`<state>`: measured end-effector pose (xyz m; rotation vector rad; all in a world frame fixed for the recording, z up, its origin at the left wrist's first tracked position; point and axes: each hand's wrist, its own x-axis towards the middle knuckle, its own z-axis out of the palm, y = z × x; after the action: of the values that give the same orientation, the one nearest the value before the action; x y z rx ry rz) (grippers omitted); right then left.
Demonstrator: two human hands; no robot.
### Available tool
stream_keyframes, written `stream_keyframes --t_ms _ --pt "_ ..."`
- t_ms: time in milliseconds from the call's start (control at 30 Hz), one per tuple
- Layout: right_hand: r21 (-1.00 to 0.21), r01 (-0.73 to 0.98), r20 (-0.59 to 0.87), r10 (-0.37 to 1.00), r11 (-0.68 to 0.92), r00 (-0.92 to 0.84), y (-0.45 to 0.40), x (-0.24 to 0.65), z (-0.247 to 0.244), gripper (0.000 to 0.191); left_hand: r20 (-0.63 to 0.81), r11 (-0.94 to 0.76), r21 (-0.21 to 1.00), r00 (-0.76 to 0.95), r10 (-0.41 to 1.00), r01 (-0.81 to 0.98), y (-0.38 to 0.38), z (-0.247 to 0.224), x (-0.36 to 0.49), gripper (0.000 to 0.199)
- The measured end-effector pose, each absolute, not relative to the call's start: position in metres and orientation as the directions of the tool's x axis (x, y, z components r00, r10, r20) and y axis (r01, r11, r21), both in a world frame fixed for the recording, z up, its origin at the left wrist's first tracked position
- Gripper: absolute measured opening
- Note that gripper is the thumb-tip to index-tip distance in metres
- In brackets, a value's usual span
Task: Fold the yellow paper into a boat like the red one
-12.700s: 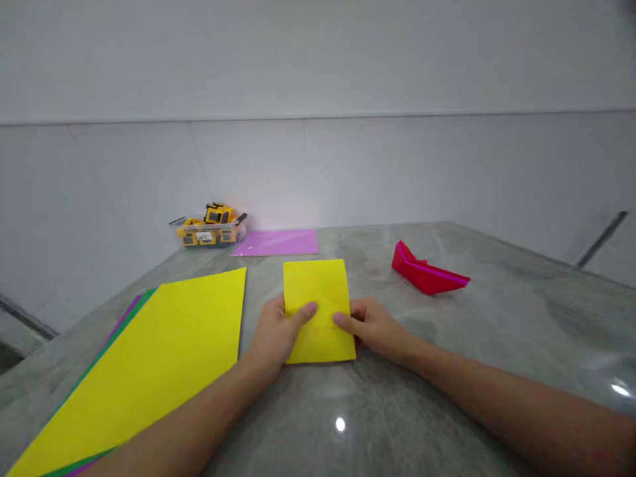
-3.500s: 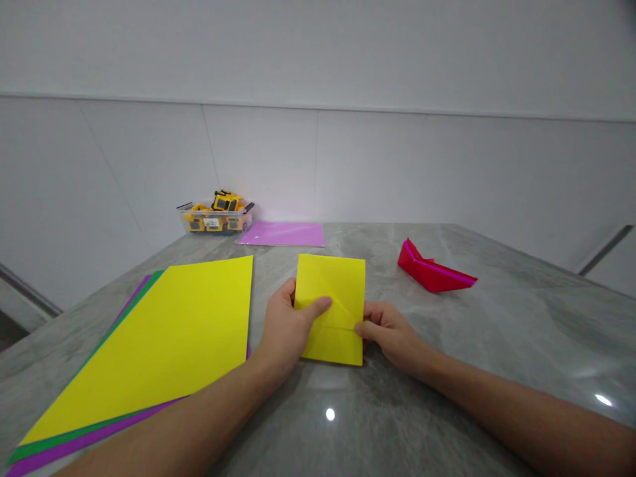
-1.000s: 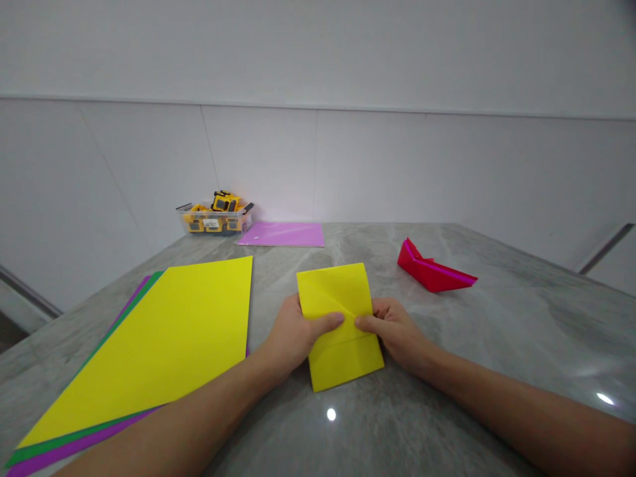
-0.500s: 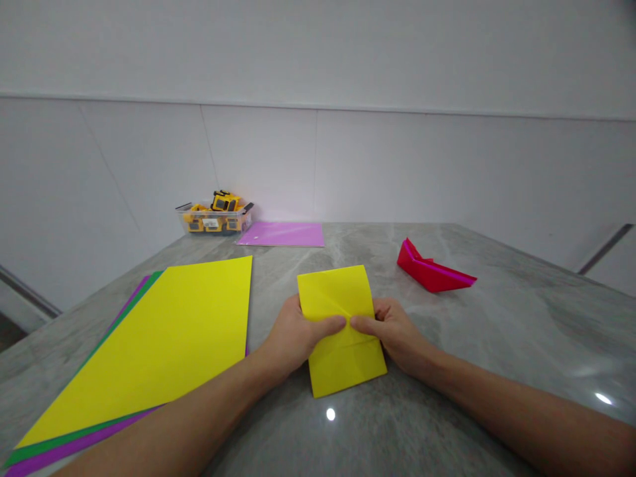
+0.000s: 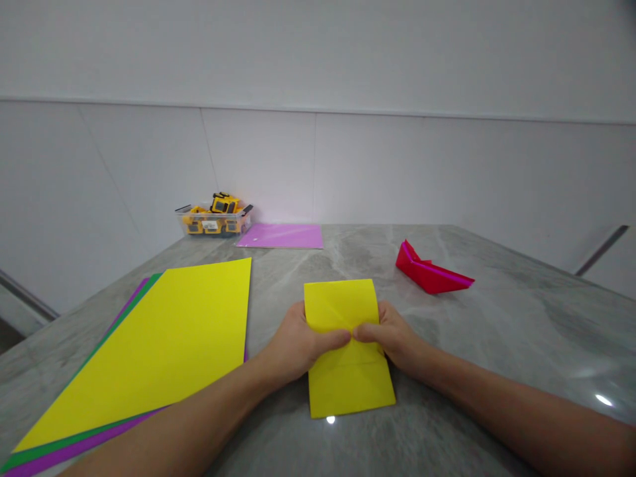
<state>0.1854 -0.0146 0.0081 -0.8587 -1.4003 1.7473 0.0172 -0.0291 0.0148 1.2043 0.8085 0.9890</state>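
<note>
A folded sheet of yellow paper (image 5: 350, 387) is held in front of me over the table, with a faint crease across its lower half. My left hand (image 5: 298, 344) grips its left edge, the thumb lying across the front and the fingers hidden behind. On the opposite edge, my right hand (image 5: 397, 334) pinches it the same way. Both thumb tips meet near the middle of the paper. Whether the paper's lower edge touches the table I cannot tell.
Large yellow sheets (image 5: 173, 331) lie at left over green and purple ones. Beyond my right hand sits a red folded paper boat (image 5: 432, 275). At the back are a clear plastic box (image 5: 211, 225) of yellow toy vehicles and a pack of pink-purple paper (image 5: 283, 236) on the grey marbled table (image 5: 497, 358).
The folded yellow paper has come slightly nearer to me and right, and turned a little straighter. Both hands moved with it, keeping their grip.
</note>
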Motion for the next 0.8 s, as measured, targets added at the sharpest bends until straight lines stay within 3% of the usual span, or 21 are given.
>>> stream_keyframes --t_ms 800 --pt "-0.98 -0.167 -0.015 0.876 -0.108 -0.482 -0.0177 0.1844 0.0067 0.032 0.035 0.051 0.984 0.462 0.886 -0.171 -0.0268 0.0126 0.0169 0.03"
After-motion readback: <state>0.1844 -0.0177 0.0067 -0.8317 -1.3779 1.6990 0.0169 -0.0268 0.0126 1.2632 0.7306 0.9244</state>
